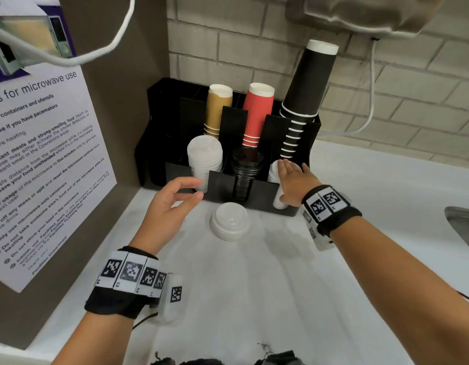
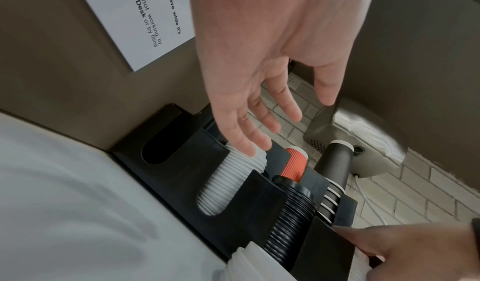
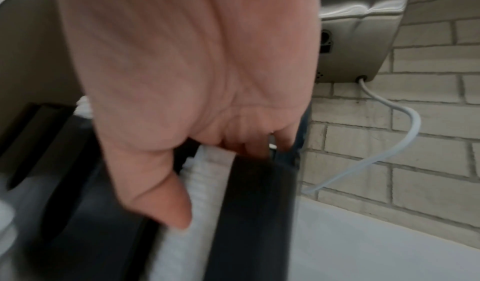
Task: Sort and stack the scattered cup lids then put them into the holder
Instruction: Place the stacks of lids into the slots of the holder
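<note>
The right hand (image 1: 294,180) grips a white plastic lid stack (image 1: 274,172) in a slot of the black plastic holder (image 1: 220,180), the left hand (image 1: 167,206) is loose and empty, and one small white lid pile (image 1: 229,222) between them still has to go in.

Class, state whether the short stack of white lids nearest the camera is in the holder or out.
Out: the lids sit on the counter, before the holder.

We see black holder (image 1: 221,181) w/ white lid stack (image 1: 204,154) & black lid stack (image 1: 246,167), more white lids (image 1: 229,222), white counter (image 1: 254,285), tan cups (image 1: 217,111), red ribbed cups (image 1: 257,114), black cups (image 1: 307,85) w/ white rims; our wristbands (image 1: 128,280) black w/ b&w square codes
</note>
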The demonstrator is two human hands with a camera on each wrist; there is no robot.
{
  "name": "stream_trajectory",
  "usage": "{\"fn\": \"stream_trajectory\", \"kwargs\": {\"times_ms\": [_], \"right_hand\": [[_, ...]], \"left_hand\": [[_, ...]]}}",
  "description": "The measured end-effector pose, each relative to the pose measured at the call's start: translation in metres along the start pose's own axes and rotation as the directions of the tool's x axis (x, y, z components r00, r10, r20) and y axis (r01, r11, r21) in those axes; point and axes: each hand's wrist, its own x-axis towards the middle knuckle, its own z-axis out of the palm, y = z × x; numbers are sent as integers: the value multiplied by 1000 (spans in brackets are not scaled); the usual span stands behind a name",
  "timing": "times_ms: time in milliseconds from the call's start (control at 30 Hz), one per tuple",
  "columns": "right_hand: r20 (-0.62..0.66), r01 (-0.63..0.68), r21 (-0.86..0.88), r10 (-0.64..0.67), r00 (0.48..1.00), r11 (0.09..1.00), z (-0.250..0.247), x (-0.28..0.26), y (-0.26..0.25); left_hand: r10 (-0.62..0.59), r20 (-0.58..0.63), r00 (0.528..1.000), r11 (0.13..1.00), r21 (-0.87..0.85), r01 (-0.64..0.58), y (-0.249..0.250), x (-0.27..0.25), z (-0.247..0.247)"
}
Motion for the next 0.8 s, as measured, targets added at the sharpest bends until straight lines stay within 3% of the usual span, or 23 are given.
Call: {"fn": "stream_trajectory", "kwargs": {"times_ms": [67,100,167,200,267,300,367,433,633,800], "right_hand": [[-77,37,66,-31,997,997,-10,-7,-1],[-191,87,105,-66,979,991,-13,-11,-4],[-429,296,228,-177,886,928,-17,-20,-20],[-468,412,307,-241,850,858,-17,-25,-33],[-375,522,387,-387,842,760,-10,-31,-58],[-275,522,389,-445,852,759,-5,-31,-69],[-75,467,353,-473,878,811,7,-25,-86],[37,405,288,-432,901,868,17,-18,-94],[53,365,244,-388,920,898,27,-7,-100],[6,335,331,-357,934,882,27,-9,-91]], "left_hand": [[-2,-10,1000,1000,1,2,-3,1,-2],[1,-18,1000,1000,3,-1,-4,1,-4],[4,-25,1000,1000,4,-4,-6,1,-6],[8,-24,1000,1000,3,-8,-7,1,-7],[15,-26,1000,1000,-1,-15,-8,0,-8],[19,-29,999,1000,-6,-20,-7,0,-9],[31,-34,999,999,-12,-32,-7,0,-9],[41,-30,999,999,-12,-42,-7,-1,-10],[58,-16,998,998,-7,-58,-9,-4,-12],[55,-10,998,998,-17,-55,-8,-5,-12]]}}
